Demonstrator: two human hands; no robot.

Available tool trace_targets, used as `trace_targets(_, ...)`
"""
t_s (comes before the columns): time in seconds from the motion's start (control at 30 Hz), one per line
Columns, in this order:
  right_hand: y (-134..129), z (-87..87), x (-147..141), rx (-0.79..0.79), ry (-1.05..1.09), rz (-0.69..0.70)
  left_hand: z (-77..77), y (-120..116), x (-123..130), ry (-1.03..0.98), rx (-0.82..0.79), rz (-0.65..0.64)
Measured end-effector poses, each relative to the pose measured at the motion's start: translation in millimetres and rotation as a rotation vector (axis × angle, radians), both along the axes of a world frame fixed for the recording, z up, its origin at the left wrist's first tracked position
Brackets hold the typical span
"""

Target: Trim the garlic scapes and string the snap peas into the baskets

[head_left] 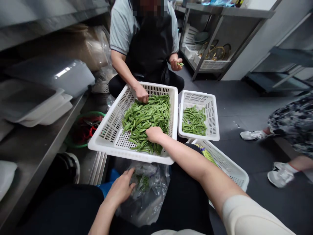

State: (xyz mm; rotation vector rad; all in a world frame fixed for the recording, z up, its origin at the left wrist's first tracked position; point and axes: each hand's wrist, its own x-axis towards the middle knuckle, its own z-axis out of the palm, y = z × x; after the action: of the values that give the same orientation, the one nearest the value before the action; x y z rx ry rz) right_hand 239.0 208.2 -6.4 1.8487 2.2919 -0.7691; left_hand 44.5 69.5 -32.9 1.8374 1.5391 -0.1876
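1. Cream sleeve on the right arm, which crosses the right edge of the big basket.
2. Right hand curled into pea pods; cannot tell whether it grips any.
3. Left hand, fingers loosely apart, at a clear bag below the basket's near edge.
4. Pods heap toward the right edge; a co-worker's hand dips in near the far edge.

No lettering, label, brand, number or sign is legible anywhere.
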Motion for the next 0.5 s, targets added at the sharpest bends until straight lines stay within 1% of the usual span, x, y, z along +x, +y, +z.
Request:
trace_targets(0.03,0.9,-0.2,0.1,-0.008,0.006,-0.007,1.6,-0.5,0.8,-0.017,-0.002,-0.003)
trace_targets(0.07,1.3,1.3,1.2,-0.015,0.022,-0.015,7.2,0.0,3.2,-0.072,-0.013,-0.012)
trace_targets(0.13,0.2,8.1,4.4,-0.028,0.093,-0.028,27.0,3.5,11.7,-0.230,-0.028,-0.022)
trace_targets(0.17,-1.6,12.7,5.9,-0.030,0.133,-0.026,39.0,6.4,17.2,-0.299,-0.007,-0.006)
trace_targets(0.23,-7.6,21.7,7.2,-0.073,0.306,-0.038,61.2,14.5,28.4,-0.377,0.117,0.088)
trace_targets(0.3,-15.5,28.7,6.5,-0.213,0.635,-0.105,76.0,24.5,37.9,-0.393,0.303,0.198)
trace_targets(0.37,-23.2,32.8,4.9,-0.400,0.996,-0.201,82.6,33.9,44.1,-0.378,0.460,0.239)
trace_targets(0.4,-26.5,34.0,4.0,-0.473,1.124,-0.240,83.7,37.8,46.0,-0.364,0.508,0.233)
trace_targets(0.43,-29.0,34.6,3.3,-0.520,1.194,-0.265,84.0,41.0,47.0,-0.352,0.536,0.219)
trace_targets(0.5,-31.6,34.5,1.9,-0.559,1.248,-0.304,83.7,45.9,47.7,-0.331,0.555,0.204)
